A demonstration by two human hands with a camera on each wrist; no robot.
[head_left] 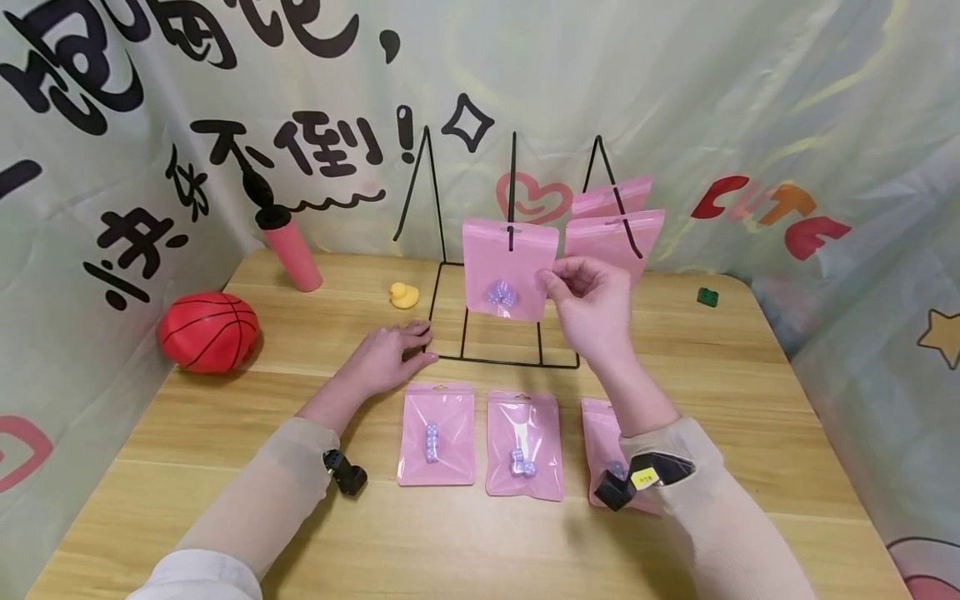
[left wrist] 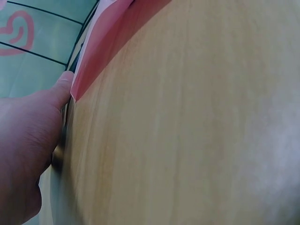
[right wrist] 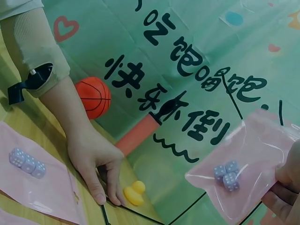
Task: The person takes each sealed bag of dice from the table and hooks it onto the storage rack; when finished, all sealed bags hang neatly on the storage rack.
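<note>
A black wire display rack [head_left: 487, 360] stands on the table. My left hand [head_left: 386, 358] holds its front left base corner, thumb on one side of the wire and fingers on the other. The right hand [head_left: 592, 304] pinches the right edge of a pink zip bag [head_left: 487, 262] with lilac dice [right wrist: 227, 176] inside. That bag hangs upright at the middle prong, whose tip shows in front of its top strip. Two more pink bags [head_left: 626, 229] hang from the right prong, one behind the other, partly covered by my right hand.
Along the front lie three pink bags of dice: a left one [head_left: 438, 400], a middle one [head_left: 536, 425] and a right one [head_left: 597, 425] partly under my right wrist. Around them are a red ball [head_left: 208, 332], a pink pump [head_left: 295, 250], a yellow duck [head_left: 403, 295] and a green block [head_left: 707, 297].
</note>
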